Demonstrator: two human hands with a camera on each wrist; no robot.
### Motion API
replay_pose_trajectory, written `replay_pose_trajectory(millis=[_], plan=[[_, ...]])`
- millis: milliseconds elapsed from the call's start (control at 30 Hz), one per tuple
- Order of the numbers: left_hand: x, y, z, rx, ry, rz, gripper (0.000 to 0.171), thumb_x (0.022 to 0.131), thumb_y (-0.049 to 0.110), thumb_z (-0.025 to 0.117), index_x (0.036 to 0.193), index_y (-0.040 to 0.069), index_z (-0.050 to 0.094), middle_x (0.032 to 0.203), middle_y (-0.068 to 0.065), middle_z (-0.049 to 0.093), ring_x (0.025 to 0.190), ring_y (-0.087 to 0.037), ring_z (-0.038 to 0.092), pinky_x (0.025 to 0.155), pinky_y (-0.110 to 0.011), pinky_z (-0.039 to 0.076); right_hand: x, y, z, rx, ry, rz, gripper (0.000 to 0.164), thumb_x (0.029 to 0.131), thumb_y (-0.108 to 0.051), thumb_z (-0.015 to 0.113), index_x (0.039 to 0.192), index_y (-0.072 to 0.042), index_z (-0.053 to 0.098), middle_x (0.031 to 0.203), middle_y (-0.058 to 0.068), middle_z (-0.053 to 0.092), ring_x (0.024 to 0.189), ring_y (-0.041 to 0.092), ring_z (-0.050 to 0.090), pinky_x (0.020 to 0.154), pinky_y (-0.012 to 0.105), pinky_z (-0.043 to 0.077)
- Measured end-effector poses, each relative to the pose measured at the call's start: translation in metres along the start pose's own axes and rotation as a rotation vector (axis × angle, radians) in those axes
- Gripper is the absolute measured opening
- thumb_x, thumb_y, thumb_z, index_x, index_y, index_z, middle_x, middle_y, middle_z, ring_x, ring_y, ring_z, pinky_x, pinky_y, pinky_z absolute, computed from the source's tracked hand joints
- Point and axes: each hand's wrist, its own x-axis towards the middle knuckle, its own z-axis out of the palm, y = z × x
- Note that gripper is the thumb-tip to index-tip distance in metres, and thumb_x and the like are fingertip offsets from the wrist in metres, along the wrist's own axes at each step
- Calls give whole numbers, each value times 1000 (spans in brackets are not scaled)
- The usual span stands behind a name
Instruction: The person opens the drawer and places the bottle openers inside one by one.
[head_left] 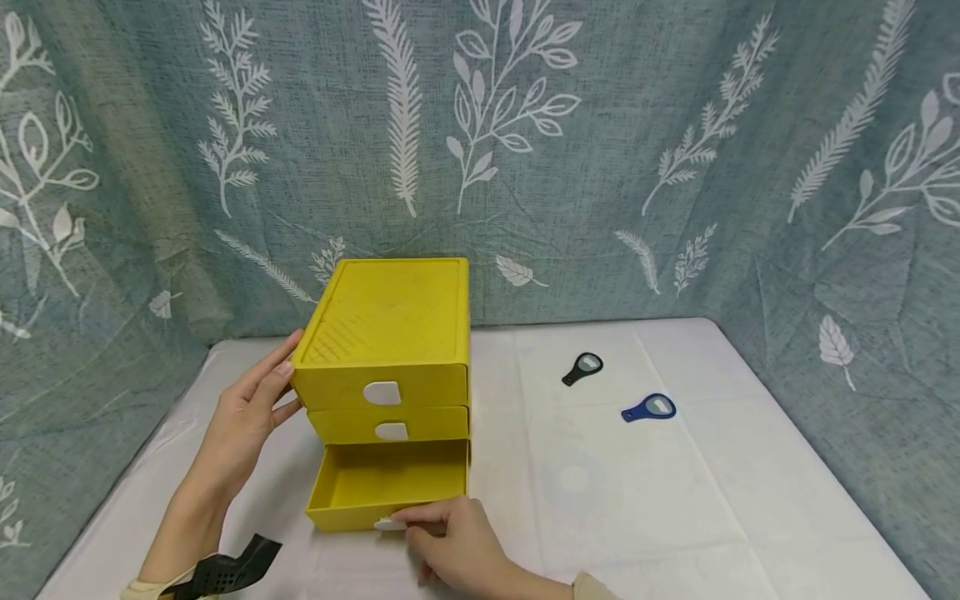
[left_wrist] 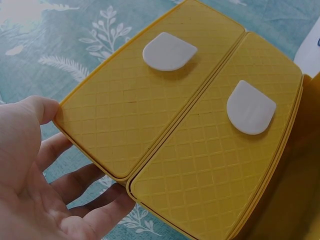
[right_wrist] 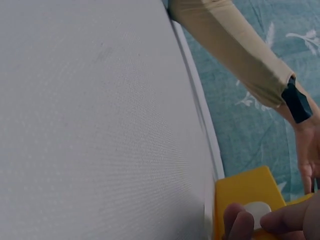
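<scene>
A yellow three-drawer cabinet (head_left: 390,312) stands on the table, its top two drawers closed. The bottom drawer (head_left: 397,471) is pulled out, and its visible inside holds nothing. My left hand (head_left: 242,421) rests along the cabinet's left side, fingers extended and thumb at the upper front corner. In the left wrist view, two white handles (left_wrist: 169,51) show on the closed drawer fronts. My right hand (head_left: 465,543) pinches the white handle (head_left: 388,524) of the bottom drawer between thumb and fingers; the right wrist view shows the fingers around that handle (right_wrist: 258,212).
On the white-covered table (head_left: 600,517), to the right of the cabinet, lie a black handheld magnifier (head_left: 583,367) and a blue one (head_left: 649,407). A blue-green curtain (head_left: 570,167) with white leaf prints hangs behind and at both sides.
</scene>
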Motion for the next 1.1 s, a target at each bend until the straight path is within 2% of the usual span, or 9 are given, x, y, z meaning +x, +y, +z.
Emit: replay_pose_trajectory(millis=[400, 567, 700, 833, 967, 1100], plan=[[0, -1, 0, 2, -5, -7, 52, 107, 36, 41, 157, 28, 29, 161, -7, 22, 128, -11, 45, 90, -16, 47, -3, -2, 1, 14, -2, 26, 23, 91, -3, 64, 108, -10, 78, 65, 0, 67, 39, 9, 50, 37, 18, 41], [1, 0, 0, 16, -5, -13, 52, 107, 37, 41, 157, 28, 28, 161, -7, 22, 130, -15, 44, 89, -16, 47, -3, -1, 0, 22, -31, 35, 25, 92, -3, 64, 111, -11, 77, 67, 1, 68, 42, 10, 51, 39, 18, 43], [1, 1, 0, 22, -2, -14, 53, 107, 38, 41, 157, 28, 28, 161, -7, 22, 131, -16, 43, 90, -16, 47, -4, 2, -9, 46, -150, 26, 31, 93, -6, 64, 122, -12, 72, 91, 2, 73, 52, 11, 60, 47, 21, 51], [0, 1, 1, 22, -1, -22, 52, 107, 39, 41, 156, 30, 29, 161, -7, 22, 132, -19, 42, 90, -16, 47, -6, 3, -29, 66, -307, 5, 40, 95, -8, 63, 135, -11, 63, 113, 5, 70, 69, 14, 68, 57, 28, 57], [0, 1, 2, 28, 2, -24, 53, 107, 39, 41, 157, 29, 28, 161, -7, 22, 132, -20, 42, 90, -16, 47, -8, 1, -53, 41, -434, -32, 39, 97, -10, 62, 135, -6, 61, 111, 10, 71, 77, 14, 69, 59, 32, 59], [0, 1, 1, 35, 9, -20, 54, 107, 39, 41, 157, 27, 28, 160, -6, 23, 131, -19, 43, 90, -16, 47, -7, 1, -80, -24, -497, -67, 26, 96, -11, 64, 119, 0, 70, 101, 13, 73, 70, 13, 66, 55, 30, 57]])
